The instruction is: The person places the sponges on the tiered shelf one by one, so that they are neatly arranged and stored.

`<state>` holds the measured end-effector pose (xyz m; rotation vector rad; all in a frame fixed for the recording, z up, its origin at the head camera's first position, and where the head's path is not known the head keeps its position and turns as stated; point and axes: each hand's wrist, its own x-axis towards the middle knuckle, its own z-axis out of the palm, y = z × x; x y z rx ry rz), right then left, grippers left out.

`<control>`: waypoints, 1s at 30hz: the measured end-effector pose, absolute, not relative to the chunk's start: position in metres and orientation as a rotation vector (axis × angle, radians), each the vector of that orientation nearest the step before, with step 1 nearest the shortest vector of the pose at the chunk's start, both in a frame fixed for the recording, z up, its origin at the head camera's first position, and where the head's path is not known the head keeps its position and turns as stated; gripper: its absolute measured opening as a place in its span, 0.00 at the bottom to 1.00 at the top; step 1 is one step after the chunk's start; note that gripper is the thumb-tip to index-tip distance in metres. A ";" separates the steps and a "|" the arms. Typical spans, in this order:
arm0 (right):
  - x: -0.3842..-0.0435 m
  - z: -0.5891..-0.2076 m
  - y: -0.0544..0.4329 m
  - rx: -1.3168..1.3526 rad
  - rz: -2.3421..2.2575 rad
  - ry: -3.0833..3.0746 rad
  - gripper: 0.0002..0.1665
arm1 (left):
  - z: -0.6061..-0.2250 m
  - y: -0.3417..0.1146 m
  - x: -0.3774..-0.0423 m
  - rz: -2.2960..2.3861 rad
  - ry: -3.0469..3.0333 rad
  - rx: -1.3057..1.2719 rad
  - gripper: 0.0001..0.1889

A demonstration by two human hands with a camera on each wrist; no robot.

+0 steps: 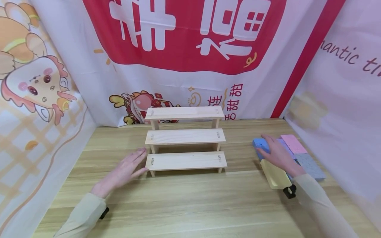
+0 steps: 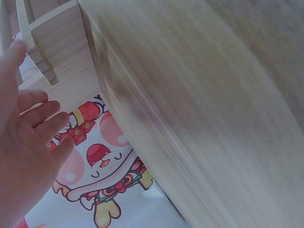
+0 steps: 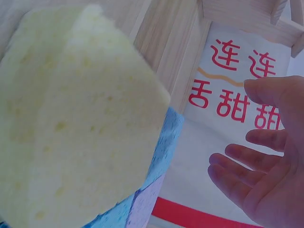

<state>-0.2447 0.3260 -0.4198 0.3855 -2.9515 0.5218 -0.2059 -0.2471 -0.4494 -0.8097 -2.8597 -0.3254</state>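
Observation:
A pale wooden stand with three steps (image 1: 186, 161) stands on the table. My left hand (image 1: 126, 169) is at the left end of its lowest step, fingers extended and loose, fingertips right at the board's edge. In the left wrist view the thumb overlaps a wooden board (image 2: 35, 45). Over at the right, my right hand (image 1: 277, 154) hovers close over a group of sponge-like blocks, its fingers spread and gripping nothing. Beneath and around it are a blue block (image 1: 259, 143), a purple block (image 1: 286, 145) partly hidden, and a yellow block (image 1: 275, 177), which looms large in the right wrist view.
A pink block (image 1: 294, 143) and a grey-blue block (image 1: 311, 166) lie at the right of the group. Printed cloth walls (image 1: 184, 79) enclose the wood-grain table (image 1: 202, 205) at the back and both sides. Dark wrist straps (image 1: 289, 191) show at the sleeves.

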 end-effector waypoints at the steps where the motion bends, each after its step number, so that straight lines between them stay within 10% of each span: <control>1: -0.244 -0.420 0.328 0.382 0.518 -2.946 0.40 | -0.449 -0.247 -0.206 -0.323 -2.865 -0.808 0.38; 30: -0.227 -0.433 0.385 0.416 0.649 -2.699 0.36 | -0.454 -0.246 -0.204 -0.260 -2.874 -0.820 0.34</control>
